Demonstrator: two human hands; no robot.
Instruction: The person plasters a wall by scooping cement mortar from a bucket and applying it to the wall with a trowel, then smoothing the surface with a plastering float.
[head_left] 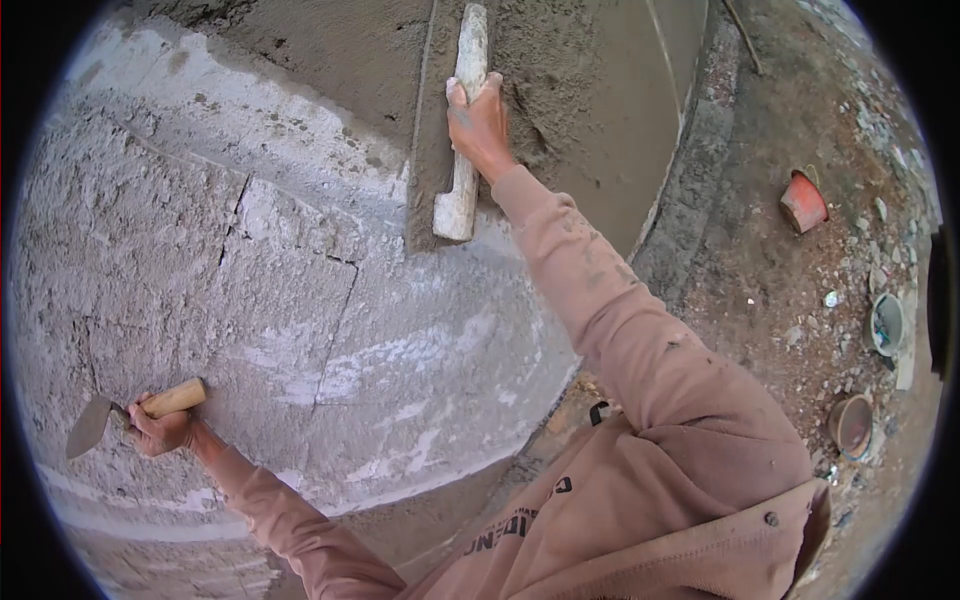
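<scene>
My right hand (pixel 479 122), at the top centre, is closed round the pale, mortar-crusted handle of a plastering float (pixel 455 212). Its long, mortar-coated board lies against wet grey plaster (pixel 570 90); where the board's far end stops is out of view. Down at the lower left, my left hand (pixel 160 428) grips a pointing trowel (pixel 90 428), fingers wrapped by its wooden handle. The trowel's metal blade points left, over a rough, cracked, whitish surface (pixel 200 300). Both sleeves are brown, with mortar spots on the right one.
At the right, a reddish bucket (pixel 804 203) stands on dirt ground. Further along are a pale round container (pixel 886 324) and a brownish bucket (pixel 851 426), among scattered rubble (pixel 870 230). A narrow grey ledge (pixel 690 200) borders the plastered surface.
</scene>
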